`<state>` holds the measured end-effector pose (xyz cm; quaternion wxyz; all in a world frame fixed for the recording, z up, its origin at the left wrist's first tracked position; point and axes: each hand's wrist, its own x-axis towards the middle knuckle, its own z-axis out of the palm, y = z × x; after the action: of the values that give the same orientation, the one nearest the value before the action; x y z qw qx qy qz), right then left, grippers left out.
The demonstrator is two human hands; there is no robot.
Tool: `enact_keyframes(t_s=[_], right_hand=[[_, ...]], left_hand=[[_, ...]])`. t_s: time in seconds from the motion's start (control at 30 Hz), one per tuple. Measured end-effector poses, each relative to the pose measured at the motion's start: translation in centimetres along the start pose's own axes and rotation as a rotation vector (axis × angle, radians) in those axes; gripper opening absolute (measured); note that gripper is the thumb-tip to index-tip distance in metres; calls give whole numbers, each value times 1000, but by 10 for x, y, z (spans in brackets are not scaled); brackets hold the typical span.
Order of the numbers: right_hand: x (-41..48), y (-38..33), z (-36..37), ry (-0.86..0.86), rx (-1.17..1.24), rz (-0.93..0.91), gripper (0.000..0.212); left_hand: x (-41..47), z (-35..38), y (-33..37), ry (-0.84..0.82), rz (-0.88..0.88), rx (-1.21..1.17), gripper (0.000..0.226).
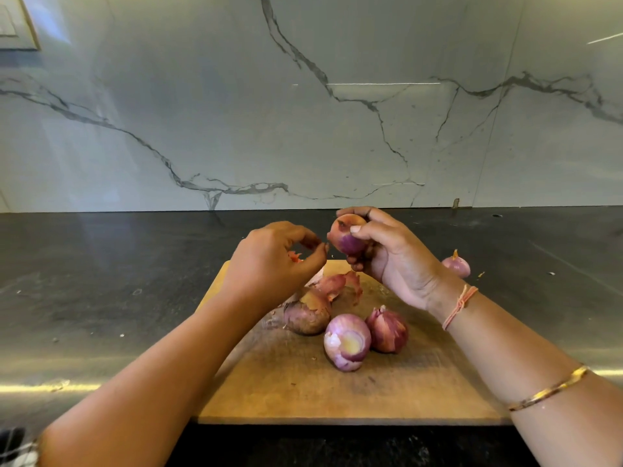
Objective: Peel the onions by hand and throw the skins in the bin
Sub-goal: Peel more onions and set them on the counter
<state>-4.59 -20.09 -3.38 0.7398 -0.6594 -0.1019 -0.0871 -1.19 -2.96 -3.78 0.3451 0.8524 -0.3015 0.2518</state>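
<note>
Right hand (387,261) grips one onion (347,237), left hand (273,261) pinches one skin scrap (308,243); three onions (306,318) (347,342) (387,328) on one board (303,392), one stray onion (456,264) beside.

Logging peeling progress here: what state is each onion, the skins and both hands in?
Held onion: partly peeled, purple patch bare, gripped in right hand.
Left hand: appears to pinch a skin scrap.
Brown onion: on cutting board, skin on.
Pale onion: on board, peeled.
Red-streaked onion: on board, partly peeled.
Counter onion: off the board, seemingly peeled.
Loose skins: on board, not binned.
</note>
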Motion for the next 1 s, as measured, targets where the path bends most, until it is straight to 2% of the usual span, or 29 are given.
enact_keyframes(t_s=[0.13,0.33,0.47,0.6,0.77,1.0], right_hand=[[-1,0,2,-67,-6,27,29],[-4,0,4,-89,-23,28,25],[-3,2,4,-72,-45,26,35],[-3,2,5,-79,-59,-2,26],[-3,2,6,-96,-53,1,26],[-3,1,9,-98,-7,47,41]], left_hand=[[-1,0,6,139,-7,-241,14],[-2,1,12,121,-92,-528,18],[-2,2,12,117,-118,-621,18],[-1,4,11,130,-141,-652,18],[0,3,12,144,-126,-603,22],[0,3,12,185,-105,-509,26]])
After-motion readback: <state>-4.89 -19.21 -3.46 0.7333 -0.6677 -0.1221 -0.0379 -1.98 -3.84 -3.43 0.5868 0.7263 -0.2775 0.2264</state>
